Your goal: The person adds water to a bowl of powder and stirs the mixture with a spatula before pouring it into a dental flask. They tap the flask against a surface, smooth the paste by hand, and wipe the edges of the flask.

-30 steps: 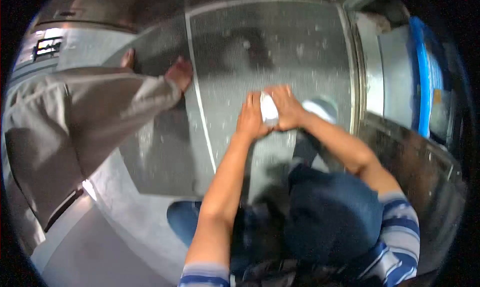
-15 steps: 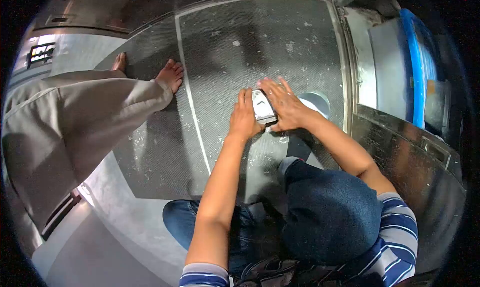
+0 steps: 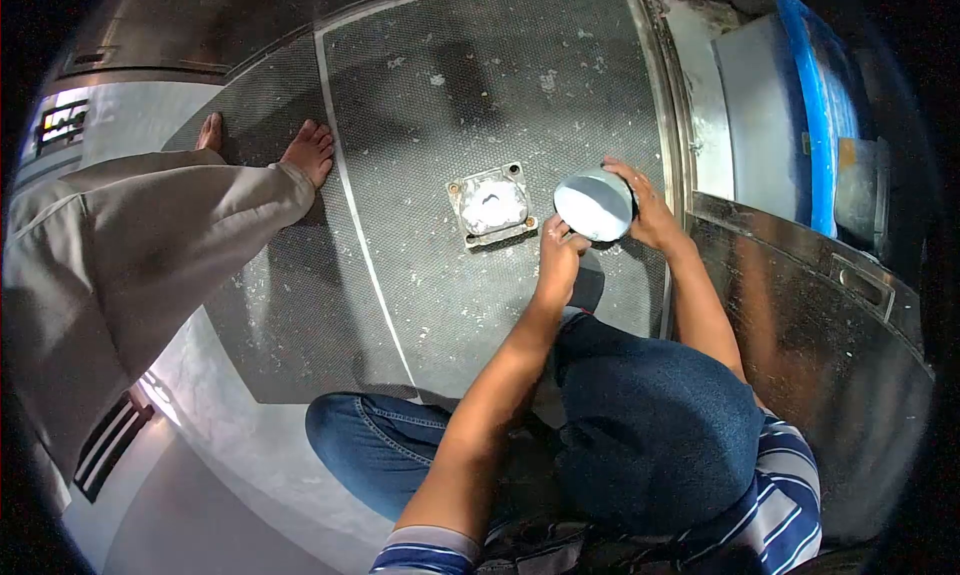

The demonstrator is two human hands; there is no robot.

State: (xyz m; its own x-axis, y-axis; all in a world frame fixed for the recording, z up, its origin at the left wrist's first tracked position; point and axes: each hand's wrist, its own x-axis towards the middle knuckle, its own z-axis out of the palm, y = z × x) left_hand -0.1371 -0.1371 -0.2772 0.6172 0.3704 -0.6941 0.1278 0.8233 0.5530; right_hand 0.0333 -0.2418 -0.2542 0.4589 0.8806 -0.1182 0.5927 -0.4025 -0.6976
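Note:
A round bowl (image 3: 588, 186) with white powder (image 3: 605, 218) inside is held between my two hands, right of the mould. My right hand (image 3: 650, 213) is wrapped round its right side. At the lower-left rim, the fingers of my left hand (image 3: 559, 263) are bent against the bowl. On the mat to the left lies a square metal mould (image 3: 487, 240) with round holes at its corners. White material (image 3: 492, 203) fills its middle, with a dark curved mark on top. Neither hand touches the mould.
The dark textured mat (image 3: 400, 125) is speckled with white bits. Another person's bare foot (image 3: 309, 153) and trouser leg (image 3: 190, 210) are at the left. A metal panel (image 3: 790, 295) and a blue-edged container (image 3: 808, 95) stand at the right.
Both hands have left the mould and moved right to the bowl, taking hold of it. The mould stays on the mat, now uncovered. The whole view has shifted slightly.

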